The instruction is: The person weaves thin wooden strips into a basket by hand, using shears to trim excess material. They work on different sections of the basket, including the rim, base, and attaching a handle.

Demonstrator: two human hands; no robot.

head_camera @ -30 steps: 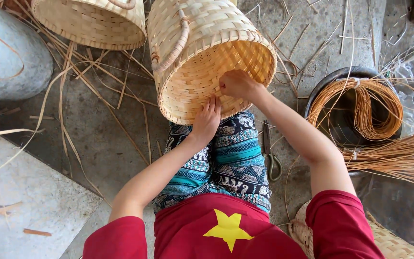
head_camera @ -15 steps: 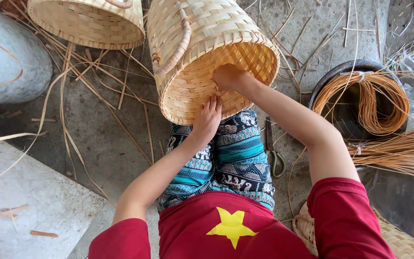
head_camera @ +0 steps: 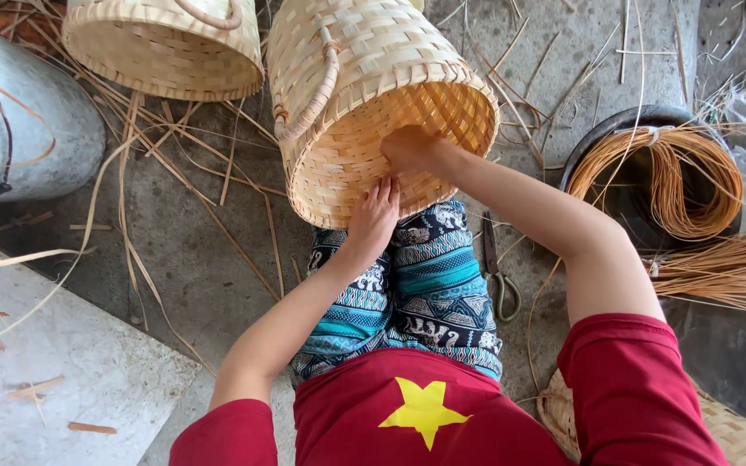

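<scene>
Near the bottom, one flat woven piece (head_camera: 736,436) pokes out by the right sleeve — mostly cut off. One pair of scissors (head_camera: 498,276) lies on the floor (head_camera: 183,250) beside the patterned trousers. Left hand (head_camera: 373,220) rests flat, fingers spread, on the lower rim of the tipped woven basket (head_camera: 364,78), which lies across the knees, mouth toward the camera. Right hand (head_camera: 407,148) reaches inside — fingers curled, its grip hidden against the weave, so I cannot tell what it holds. Right: one dark basin with a cane coil (head_camera: 666,181). Far back, a second basket (head_camera: 166,43), top cut off. Two baskets in all.
</scene>
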